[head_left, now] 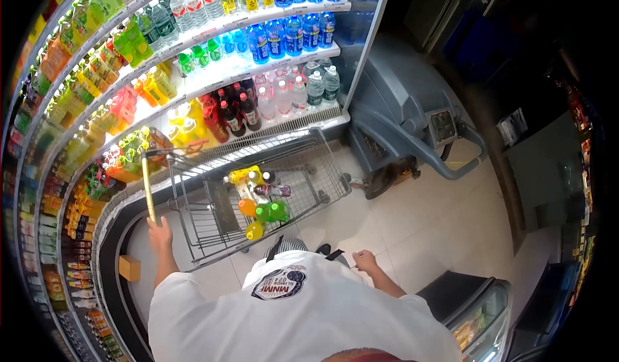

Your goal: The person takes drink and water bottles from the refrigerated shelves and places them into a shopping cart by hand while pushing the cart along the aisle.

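Observation:
My left hand (160, 234) is closed around the near end of the yellow handle (147, 188) of a metal shopping cart (213, 230). Inside the wire basket lie several drink bottles: a yellow one (254, 231), an orange one (247, 207), green ones (277, 211) and a dark purple one (273, 190). To the right of my body, my right hand (365, 261) hangs apart from the cart with its fingers curled in. Nothing shows in it.
Lit curved shelves (213, 71) packed with bottles run along the left and far side. A grey floor-cleaning machine (412, 110) stands beyond the cart's right end. A cardboard box (129, 268) sits low at the left, and a glass-fronted display case (477, 310) is at the lower right.

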`<state>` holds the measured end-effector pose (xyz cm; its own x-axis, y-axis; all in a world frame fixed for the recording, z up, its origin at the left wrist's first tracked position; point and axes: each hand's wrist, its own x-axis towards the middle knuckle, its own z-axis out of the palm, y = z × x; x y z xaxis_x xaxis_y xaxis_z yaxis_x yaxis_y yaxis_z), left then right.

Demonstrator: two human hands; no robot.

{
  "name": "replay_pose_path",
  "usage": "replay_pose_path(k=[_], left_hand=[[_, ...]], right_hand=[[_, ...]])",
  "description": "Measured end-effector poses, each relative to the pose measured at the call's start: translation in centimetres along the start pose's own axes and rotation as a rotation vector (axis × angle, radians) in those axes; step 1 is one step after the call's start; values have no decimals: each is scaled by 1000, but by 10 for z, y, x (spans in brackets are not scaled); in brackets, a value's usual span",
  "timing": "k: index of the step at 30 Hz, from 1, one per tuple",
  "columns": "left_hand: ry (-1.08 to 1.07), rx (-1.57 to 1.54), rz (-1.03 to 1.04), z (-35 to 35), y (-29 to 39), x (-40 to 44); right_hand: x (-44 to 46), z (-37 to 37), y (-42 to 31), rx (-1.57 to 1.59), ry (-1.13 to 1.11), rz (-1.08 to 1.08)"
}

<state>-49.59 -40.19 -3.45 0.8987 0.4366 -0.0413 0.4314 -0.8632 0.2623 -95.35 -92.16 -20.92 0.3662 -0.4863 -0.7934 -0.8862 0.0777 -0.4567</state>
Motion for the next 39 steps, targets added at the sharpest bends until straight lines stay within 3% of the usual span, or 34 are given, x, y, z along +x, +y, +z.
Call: replay_pose_path(k=[4, 5, 8, 10, 12, 14, 17, 20, 22, 23, 26, 29, 32, 35, 39], left_hand=[[-190, -194, -61, 10, -20, 33], [-209, -208, -56, 14, -28, 41], [-174, -252, 21, 40, -60, 74], [-302, -442, 28, 27, -59, 69], [-399, -331, -143, 10, -46, 70], [-371, -432, -243, 32, -69, 91], [-437, -443, -262, 6, -34, 65], [-398, -475, -299, -4, -13, 50], [-354, -414, -294, -4, -8, 50], [-348, -225, -254, -7, -4, 49], [269, 235, 71, 4, 25, 2], [357, 422, 178, 15, 33, -19], [312, 365, 126, 16, 35, -17], [201, 293, -3, 8, 43, -9], [144, 139, -14, 16, 31, 17]], right_hand=[[7, -52, 45, -217, -26, 136], [6, -60, 49, -279, -9, 226], [-6, -67, 33, -301, 66, 234], [-7, -64, 6, -298, 26, 162], [28, -55, 6, -407, -39, 36], [66, -48, -3, -418, -36, -147], [60, -48, -85, -328, -34, -257], [58, -56, -157, -93, -141, -97], [56, -61, -193, -86, -91, -111], [60, -63, -203, -110, -86, -99], [70, -66, -227, -198, -99, -66], [68, -59, -248, -312, -143, -8], [60, -50, -262, -365, -142, 1], [77, -49, -252, -507, -198, -197], [83, -53, -259, -559, -174, -301]])
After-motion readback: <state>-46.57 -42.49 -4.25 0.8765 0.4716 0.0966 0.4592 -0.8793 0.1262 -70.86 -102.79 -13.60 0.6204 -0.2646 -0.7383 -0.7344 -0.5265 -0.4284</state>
